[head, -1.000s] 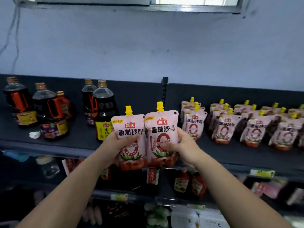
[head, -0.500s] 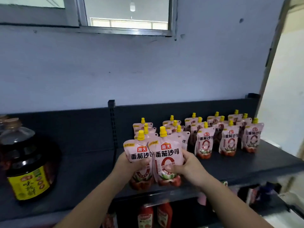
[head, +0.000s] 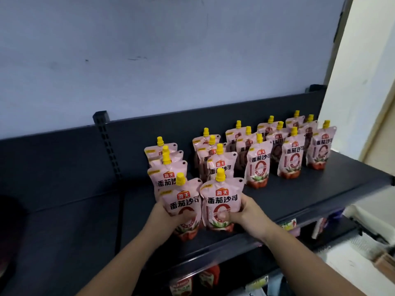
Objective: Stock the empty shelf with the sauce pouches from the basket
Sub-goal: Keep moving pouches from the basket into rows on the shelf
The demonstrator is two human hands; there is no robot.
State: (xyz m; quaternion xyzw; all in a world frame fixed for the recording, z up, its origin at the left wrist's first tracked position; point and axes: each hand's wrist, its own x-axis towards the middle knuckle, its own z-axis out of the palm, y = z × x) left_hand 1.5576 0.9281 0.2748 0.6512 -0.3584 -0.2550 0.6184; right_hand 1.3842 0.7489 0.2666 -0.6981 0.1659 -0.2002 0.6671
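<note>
Two hands hold two pink sauce pouches at the front of the dark shelf (head: 299,195). The left hand (head: 163,213) is curled round the left pouch (head: 184,202), with its thumb across the front. The right hand (head: 245,212) is curled round the right pouch (head: 221,202), and its thumb presses on the red ring picture. The two pouches stand up straight and touch side by side. Each has a yellow cap (head: 220,175) on top. Their bottoms are low down by the front edge of the shelf, but I cannot tell if they rest on the shelf.

More of the same kind, the standing pouches (head: 258,165), are farther back on the shelf. They stand in rows that run from front to back. The nearest row is just behind the left pouch. The rows fill the middle and the right part of the shelf.

A black post (head: 106,144) with small slots stands at the back of the shelf. A pale blue wall (head: 149,60) rises behind the shelf. Under the shelf, red bottles (head: 208,277) sit on a lower level.
</note>
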